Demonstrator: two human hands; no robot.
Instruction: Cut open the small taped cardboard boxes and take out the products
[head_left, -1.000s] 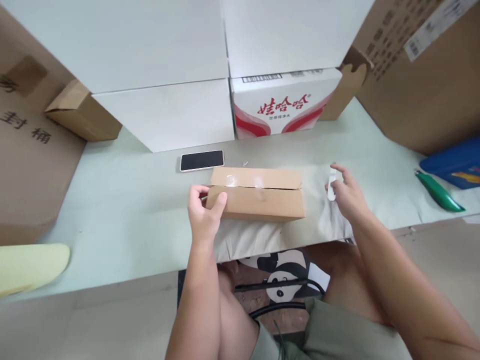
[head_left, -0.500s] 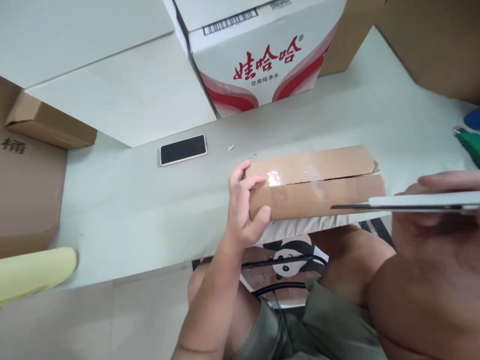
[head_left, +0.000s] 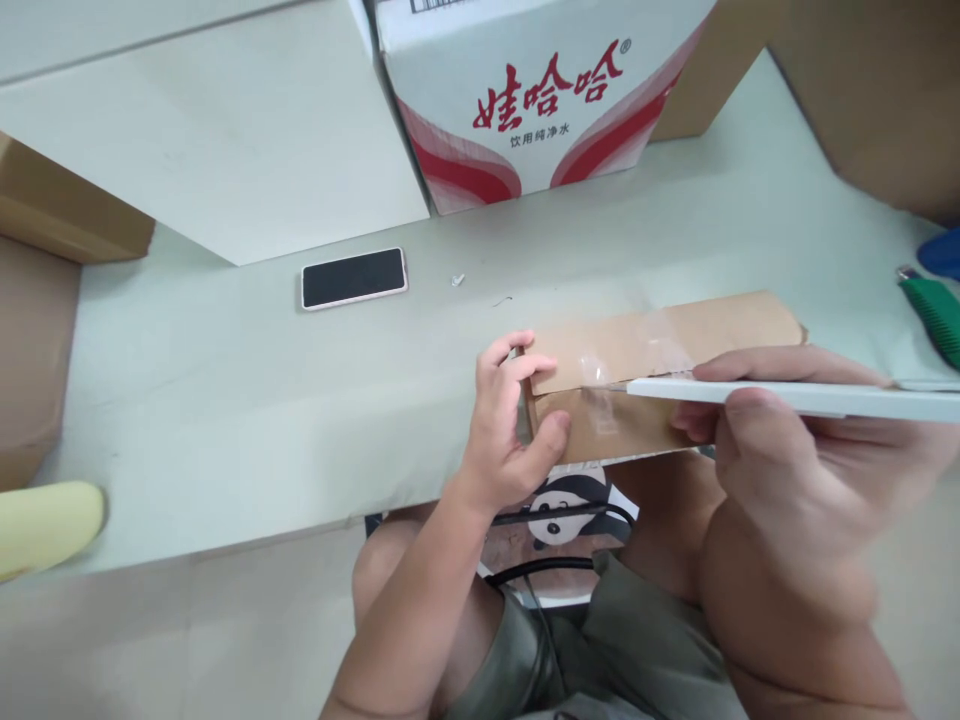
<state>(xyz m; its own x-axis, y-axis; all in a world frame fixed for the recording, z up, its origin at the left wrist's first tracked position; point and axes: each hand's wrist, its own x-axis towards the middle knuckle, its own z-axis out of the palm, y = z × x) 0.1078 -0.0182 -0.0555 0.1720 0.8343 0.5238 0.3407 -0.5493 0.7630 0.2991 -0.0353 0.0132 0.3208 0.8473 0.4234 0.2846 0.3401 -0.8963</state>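
Head view: the brown cardboard box [head_left: 624, 350] bears glossy clear tape [head_left: 663, 338].

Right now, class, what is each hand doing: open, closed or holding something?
Left hand: holding the cardboard box by its left end.
Right hand: closed, holding the white cutter.

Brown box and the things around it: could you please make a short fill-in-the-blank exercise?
1. The left hand grips one end of the brown box, whose seam is crossed by clear ____.
2. The right hand holds a cutter with a ____ handle.
3. The phone lies with its dark ____ facing up.
4. The white carton has its large characters printed in ____.

Missing words: tape; white; screen; red.
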